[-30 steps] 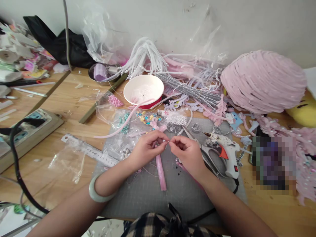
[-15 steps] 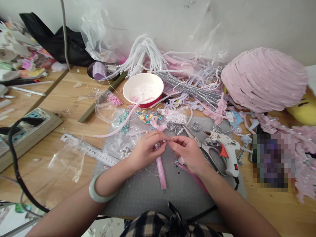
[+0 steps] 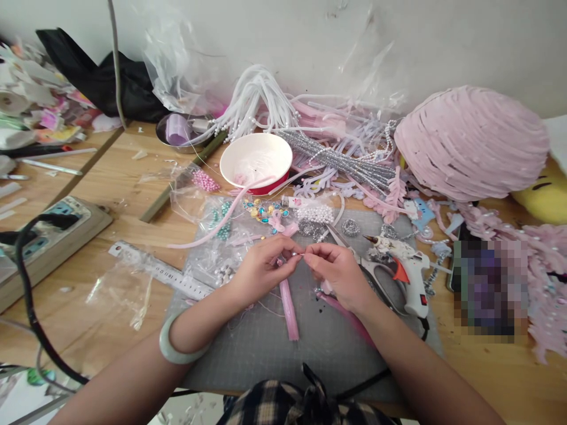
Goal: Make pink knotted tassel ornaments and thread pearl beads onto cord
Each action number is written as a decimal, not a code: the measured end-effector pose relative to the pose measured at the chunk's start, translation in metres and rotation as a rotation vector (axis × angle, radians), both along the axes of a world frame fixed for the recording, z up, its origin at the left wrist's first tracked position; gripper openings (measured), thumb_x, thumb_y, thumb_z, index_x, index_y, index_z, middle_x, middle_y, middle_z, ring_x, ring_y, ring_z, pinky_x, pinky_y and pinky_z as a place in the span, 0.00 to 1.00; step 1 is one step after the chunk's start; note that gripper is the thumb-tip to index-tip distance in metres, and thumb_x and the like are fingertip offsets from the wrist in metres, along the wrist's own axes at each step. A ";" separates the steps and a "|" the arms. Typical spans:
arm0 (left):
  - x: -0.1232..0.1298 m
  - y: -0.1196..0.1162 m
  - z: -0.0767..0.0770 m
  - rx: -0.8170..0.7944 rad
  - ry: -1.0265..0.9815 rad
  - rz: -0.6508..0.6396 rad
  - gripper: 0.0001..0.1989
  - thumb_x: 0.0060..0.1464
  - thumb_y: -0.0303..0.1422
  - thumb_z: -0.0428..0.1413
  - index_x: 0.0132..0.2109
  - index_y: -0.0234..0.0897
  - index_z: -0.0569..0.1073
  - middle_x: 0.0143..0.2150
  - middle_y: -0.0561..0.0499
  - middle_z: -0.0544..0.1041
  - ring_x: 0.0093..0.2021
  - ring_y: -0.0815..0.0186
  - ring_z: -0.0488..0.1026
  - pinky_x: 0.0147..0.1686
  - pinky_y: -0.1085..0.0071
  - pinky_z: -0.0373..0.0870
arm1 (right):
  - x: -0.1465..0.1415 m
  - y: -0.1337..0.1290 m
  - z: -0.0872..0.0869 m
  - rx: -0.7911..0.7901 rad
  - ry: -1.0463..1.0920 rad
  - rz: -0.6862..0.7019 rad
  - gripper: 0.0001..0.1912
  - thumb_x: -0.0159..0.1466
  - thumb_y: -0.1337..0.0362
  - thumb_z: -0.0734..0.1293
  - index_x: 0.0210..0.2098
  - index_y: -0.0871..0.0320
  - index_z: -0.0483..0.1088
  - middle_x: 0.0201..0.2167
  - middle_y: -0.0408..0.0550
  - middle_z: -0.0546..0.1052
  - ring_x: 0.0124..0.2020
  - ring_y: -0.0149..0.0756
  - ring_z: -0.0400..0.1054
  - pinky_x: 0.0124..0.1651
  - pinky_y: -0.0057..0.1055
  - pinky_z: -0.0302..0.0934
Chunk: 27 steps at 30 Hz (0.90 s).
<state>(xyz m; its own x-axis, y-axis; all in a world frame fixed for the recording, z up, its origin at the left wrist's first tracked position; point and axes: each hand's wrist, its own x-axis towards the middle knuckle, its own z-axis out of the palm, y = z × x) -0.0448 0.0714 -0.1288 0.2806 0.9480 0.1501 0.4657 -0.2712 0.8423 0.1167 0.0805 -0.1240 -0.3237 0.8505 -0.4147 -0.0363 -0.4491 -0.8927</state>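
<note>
My left hand [image 3: 268,262] and my right hand [image 3: 334,271] meet above the grey cutting mat [image 3: 248,360], fingertips almost touching. Thumb and forefinger of the left pinch a tiny shiny, bead-like piece [image 3: 294,254]. The fingertips of the right are pressed together at a thin pinkish end between the hands, too small to identify. A glossy pink strip [image 3: 289,310] runs out from below my left fingers; whether it is held or lies on the mat, I cannot tell. Another pink strip [image 3: 348,316] lies partly under my right wrist.
A hot glue gun [image 3: 405,271] and scissors [image 3: 376,277] lie right of my hands. To the left are a steel ruler [image 3: 163,271] and a power strip [image 3: 57,236]. Behind stand a white-and-red bowl [image 3: 257,144], bead piles, fuzzy stems [image 3: 261,97] and a pink wound dome [image 3: 473,141].
My fingertips have drawn slightly apart, showing a bit more of the thin piece between them. The view has shifted very slightly; the rest lies as before.
</note>
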 end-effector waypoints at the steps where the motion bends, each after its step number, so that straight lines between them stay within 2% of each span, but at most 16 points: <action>1: 0.000 0.000 0.000 -0.016 -0.008 0.002 0.05 0.54 0.29 0.52 0.34 0.36 0.72 0.29 0.51 0.75 0.30 0.67 0.71 0.33 0.73 0.64 | 0.000 0.000 0.000 0.006 -0.005 0.001 0.09 0.51 0.60 0.67 0.24 0.61 0.67 0.15 0.35 0.58 0.17 0.22 0.47 0.20 0.24 0.42; 10: 0.001 0.000 -0.001 -0.153 -0.126 0.036 0.04 0.53 0.30 0.53 0.32 0.35 0.72 0.26 0.53 0.71 0.28 0.69 0.67 0.29 0.75 0.62 | -0.002 -0.001 0.005 0.109 -0.108 -0.044 0.05 0.49 0.65 0.67 0.22 0.59 0.67 0.18 0.38 0.65 0.20 0.25 0.56 0.22 0.23 0.52; 14: 0.002 0.000 0.001 -0.203 -0.176 0.055 0.05 0.53 0.31 0.54 0.33 0.35 0.72 0.27 0.52 0.72 0.28 0.68 0.69 0.30 0.74 0.64 | -0.001 -0.003 0.002 0.205 -0.211 -0.020 0.06 0.53 0.63 0.65 0.23 0.59 0.67 0.16 0.38 0.62 0.18 0.25 0.54 0.20 0.23 0.50; 18: 0.005 -0.001 0.000 -0.405 -0.447 0.081 0.06 0.50 0.33 0.58 0.35 0.35 0.73 0.28 0.52 0.75 0.29 0.67 0.72 0.31 0.72 0.69 | 0.000 -0.006 0.002 0.273 -0.244 -0.010 0.06 0.54 0.64 0.64 0.23 0.59 0.68 0.17 0.38 0.62 0.18 0.25 0.54 0.20 0.23 0.49; 21: 0.007 -0.002 -0.003 -0.492 -0.594 0.087 0.09 0.46 0.35 0.61 0.34 0.36 0.72 0.27 0.53 0.75 0.28 0.68 0.73 0.31 0.72 0.70 | -0.001 -0.008 0.004 0.347 -0.291 -0.023 0.06 0.54 0.65 0.63 0.22 0.59 0.67 0.16 0.38 0.60 0.18 0.24 0.51 0.19 0.23 0.47; 27: 0.008 -0.003 -0.005 -0.496 -0.605 0.126 0.11 0.42 0.34 0.64 0.30 0.35 0.71 0.26 0.54 0.75 0.28 0.68 0.74 0.31 0.73 0.71 | -0.002 -0.010 0.002 0.468 -0.346 -0.034 0.05 0.53 0.68 0.63 0.22 0.58 0.65 0.17 0.37 0.61 0.18 0.25 0.52 0.20 0.23 0.48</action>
<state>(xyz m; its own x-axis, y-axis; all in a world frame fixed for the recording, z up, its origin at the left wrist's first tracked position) -0.0371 0.0688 -0.1342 0.1717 0.9633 -0.2062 -0.1092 0.2266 0.9678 0.1147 0.0706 -0.1223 -0.2052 0.9763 -0.0688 0.2853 -0.0076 -0.9584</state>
